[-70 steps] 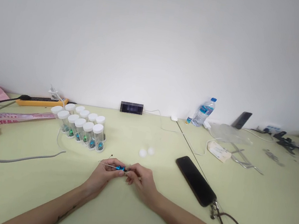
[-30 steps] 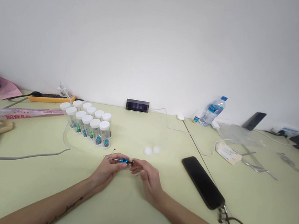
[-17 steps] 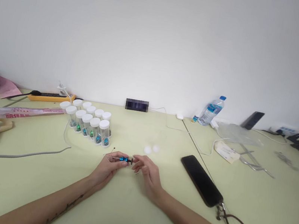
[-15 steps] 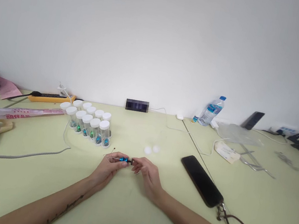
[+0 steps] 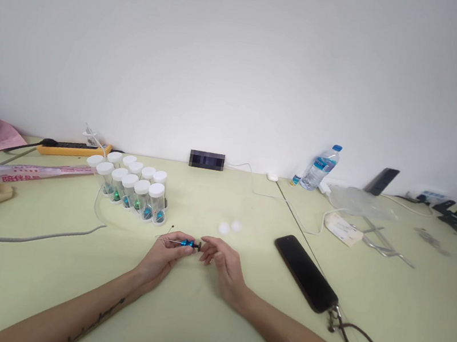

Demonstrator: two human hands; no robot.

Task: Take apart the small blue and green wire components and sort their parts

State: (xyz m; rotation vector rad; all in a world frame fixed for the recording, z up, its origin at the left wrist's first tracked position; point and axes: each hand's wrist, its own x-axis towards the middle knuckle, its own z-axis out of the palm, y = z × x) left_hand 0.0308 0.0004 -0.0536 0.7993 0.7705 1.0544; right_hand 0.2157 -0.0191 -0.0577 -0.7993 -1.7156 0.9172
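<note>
Between the thumb and fingers of my left hand (image 5: pixel 167 253) is a small blue metallic piece with a black end and thin wires (image 5: pixel 187 243). It lies roughly level, its black end toward my right hand and its wires running left; one wire has a tiny dark tip. My right hand (image 5: pixel 223 265) is close to the black end, fingers loosely curled and apart, with nothing visible in them. Two small white discs (image 5: pixel 223 228) lie beyond my hands. At the left are several clear tubes with white caps (image 5: pixel 156 200), holding small blue or green pieces.
A black phone (image 5: pixel 305 273) with a loop strap lies right of my hands. A grey cable (image 5: pixel 27 239) crosses the left side. Along the wall are a yellow power strip (image 5: pixel 73 152), a pixelated dark box (image 5: pixel 206 160) and a water bottle (image 5: pixel 321 168).
My right fingers have loosened and spread a little beside the black end. My left hand keeps its hold on the blue piece. The whole view has shifted slightly.
</note>
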